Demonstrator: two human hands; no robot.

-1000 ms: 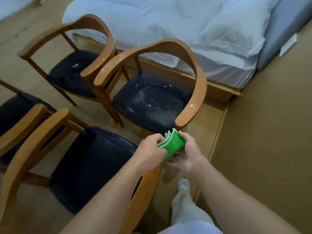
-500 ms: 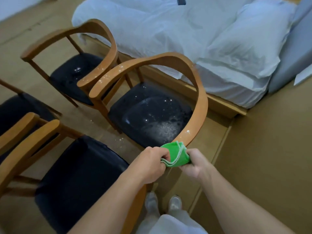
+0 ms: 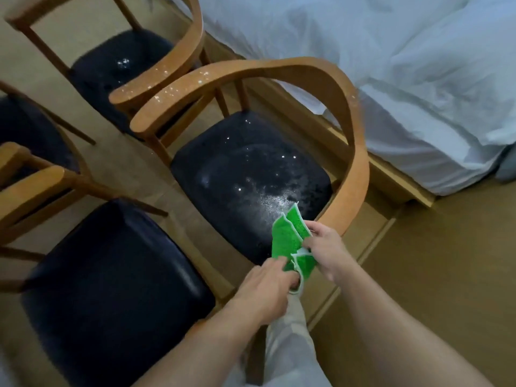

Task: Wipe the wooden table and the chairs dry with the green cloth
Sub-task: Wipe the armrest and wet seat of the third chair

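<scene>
Green cloth (image 3: 290, 241): half unfolded, held above the wet chair (image 3: 251, 174) seat's 5 o'clock corner.
Left hand (image 3: 265, 289): fingers pinch the lower edge.
Right hand (image 3: 324, 247): fingers grip the right side.
Risk: bunched folds could smear droplets, not lift them.

White-sheeted bed (image 3: 363, 51) beside tan floor (image 3: 446, 261).

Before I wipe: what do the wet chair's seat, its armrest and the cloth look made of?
Seat: dark, smooth, probably leather or vinyl; droplets bead on it. Armrest: curved wood, likely varnished; light brown with a slight sheen and droplets on top. Green cloth: soft textile, perhaps microfibre, white-edged, folding limply.
</scene>
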